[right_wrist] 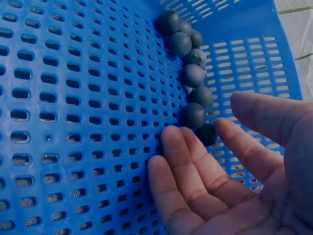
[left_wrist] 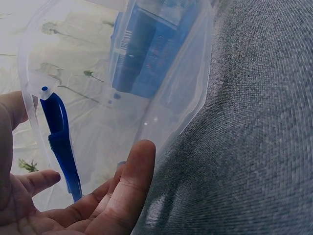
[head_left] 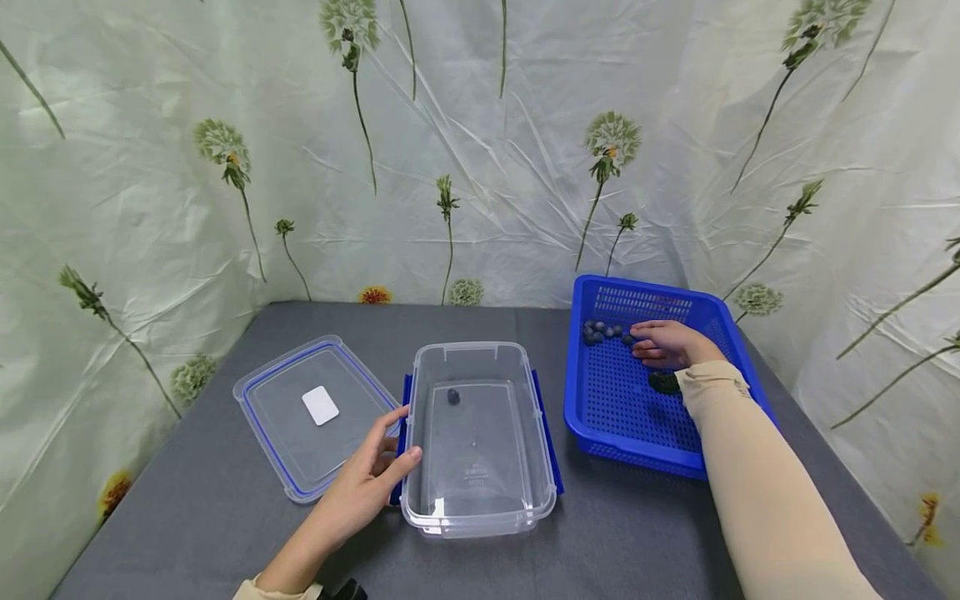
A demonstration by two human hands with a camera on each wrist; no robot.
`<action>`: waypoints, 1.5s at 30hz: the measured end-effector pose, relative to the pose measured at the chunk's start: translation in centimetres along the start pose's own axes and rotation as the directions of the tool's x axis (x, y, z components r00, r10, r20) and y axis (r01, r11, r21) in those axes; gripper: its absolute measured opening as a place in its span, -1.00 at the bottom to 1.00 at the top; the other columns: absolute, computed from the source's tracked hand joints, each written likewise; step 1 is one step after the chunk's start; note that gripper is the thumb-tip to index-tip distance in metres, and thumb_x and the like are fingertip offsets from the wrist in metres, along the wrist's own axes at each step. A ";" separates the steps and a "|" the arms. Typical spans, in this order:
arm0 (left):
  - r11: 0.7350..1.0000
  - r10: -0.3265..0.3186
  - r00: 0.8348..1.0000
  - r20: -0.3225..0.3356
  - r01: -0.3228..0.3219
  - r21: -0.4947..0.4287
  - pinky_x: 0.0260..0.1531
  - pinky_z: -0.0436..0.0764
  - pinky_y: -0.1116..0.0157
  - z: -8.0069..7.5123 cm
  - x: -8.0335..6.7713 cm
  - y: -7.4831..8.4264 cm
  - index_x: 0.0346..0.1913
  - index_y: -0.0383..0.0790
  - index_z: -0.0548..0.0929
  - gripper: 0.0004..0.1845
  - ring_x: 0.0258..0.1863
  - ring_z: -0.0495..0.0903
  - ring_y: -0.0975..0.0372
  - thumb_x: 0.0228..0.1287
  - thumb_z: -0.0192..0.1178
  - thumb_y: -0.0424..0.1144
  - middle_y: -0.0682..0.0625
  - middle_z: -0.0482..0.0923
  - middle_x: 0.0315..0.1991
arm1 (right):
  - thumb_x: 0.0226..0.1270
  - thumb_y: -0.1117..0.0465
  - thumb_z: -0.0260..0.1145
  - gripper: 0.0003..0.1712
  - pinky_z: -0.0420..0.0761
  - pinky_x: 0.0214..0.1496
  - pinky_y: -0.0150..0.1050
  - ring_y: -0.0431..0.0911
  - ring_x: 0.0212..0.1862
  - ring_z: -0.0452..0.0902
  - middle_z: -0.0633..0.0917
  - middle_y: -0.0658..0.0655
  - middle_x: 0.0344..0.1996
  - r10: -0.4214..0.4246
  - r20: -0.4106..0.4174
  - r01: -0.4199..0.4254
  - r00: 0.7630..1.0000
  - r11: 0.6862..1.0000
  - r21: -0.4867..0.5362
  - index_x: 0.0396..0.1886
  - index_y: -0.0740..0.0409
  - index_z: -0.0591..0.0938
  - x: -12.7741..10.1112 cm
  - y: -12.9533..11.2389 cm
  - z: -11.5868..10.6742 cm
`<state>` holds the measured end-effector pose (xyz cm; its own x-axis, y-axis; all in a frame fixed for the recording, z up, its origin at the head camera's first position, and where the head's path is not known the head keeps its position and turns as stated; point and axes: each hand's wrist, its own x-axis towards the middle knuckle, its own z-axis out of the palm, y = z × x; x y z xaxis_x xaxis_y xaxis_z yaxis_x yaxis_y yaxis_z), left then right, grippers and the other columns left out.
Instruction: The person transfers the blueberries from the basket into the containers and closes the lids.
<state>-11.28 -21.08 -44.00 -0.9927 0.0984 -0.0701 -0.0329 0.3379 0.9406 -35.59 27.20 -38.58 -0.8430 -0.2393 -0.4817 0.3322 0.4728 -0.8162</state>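
The right hand [head_left: 667,344] lies with fingers loose and apart in the blue basket [head_left: 600,408] at the bench's right edge, fingertips touching the dark berries [right_wrist: 194,76]. The left hand [head_left: 367,479], fingers relaxed, rests against the clear box [head_left: 480,500] mid-bench.

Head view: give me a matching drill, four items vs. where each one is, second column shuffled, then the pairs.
Things:
1. lid
2. clear container
3. row of blueberries
4. left hand

Places:
A. in the blue basket, by the fingertips of the right hand
B. flat on the grey table, left of the container
C. on the container's near left edge, by its blue clip
D. middle of the table, one dark berry inside

Pairs: 1-B, 2-D, 3-A, 4-C
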 end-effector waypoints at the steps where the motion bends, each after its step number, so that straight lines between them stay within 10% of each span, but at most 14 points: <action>1: 1.000 -0.002 1.000 0.000 0.002 0.002 -0.46 0.61 0.24 0.0 0.0 0.0 0.64 0.26 0.25 -0.32 -0.07 0.76 0.14 0.59 0.26 -0.04 -0.26 0.66 0.22 | 0.82 0.12 -0.10 -0.24 0.70 0.14 -0.31 -0.34 -0.12 0.67 0.66 0.02 -0.04 -0.001 0.002 0.001 1.000 1.000 -0.002 0.73 0.43 -0.10 0.1 0.0 0.0; 11: 0.999 0.025 0.999 0.023 -0.024 -0.021 -0.46 0.60 0.24 -0.2 0.1 0.0 0.67 0.12 0.21 -0.30 -0.07 0.75 0.09 0.62 0.23 -0.08 -0.32 0.64 0.26 | 0.82 0.11 -0.11 -0.22 0.68 0.16 -0.36 -0.39 -0.14 0.64 0.44 0.40 0.43 0.022 -0.008 -0.022 1.000 1.000 -0.011 0.71 0.49 -0.14 0.6 0.3 0.0; 21: 1.000 0.019 1.000 0.017 -0.019 0.003 -0.46 0.59 0.26 -0.1 0.1 0.1 0.66 0.16 0.22 -0.31 -0.12 0.75 0.14 0.62 0.24 -0.06 -0.29 0.66 0.21 | 0.81 0.14 -0.06 -0.21 0.69 0.08 -0.43 -0.42 -0.27 0.67 0.67 -0.10 -0.22 0.017 -0.003 -0.017 1.000 1.000 0.020 0.70 0.50 -0.11 1.0 0.2 0.0; 45: 0.999 0.013 1.000 0.005 -0.013 0.037 -0.46 0.58 0.27 -0.1 0.1 0.0 0.64 0.25 0.23 -0.31 -0.17 0.74 0.17 0.60 0.26 -0.03 -0.25 0.68 0.20 | 0.81 0.14 -0.04 -0.22 0.69 0.03 -0.45 -0.37 -0.21 0.68 0.68 -0.07 -0.20 -0.026 0.005 0.026 1.000 1.000 0.006 0.69 0.55 -0.06 1.4 -0.3 0.4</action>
<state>-11.43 -21.15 -43.98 -0.9924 0.1075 -0.0592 -0.0152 0.3713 0.9284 -36.66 26.39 -39.14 -0.8490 -0.2558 -0.4624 0.3131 0.4614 -0.8301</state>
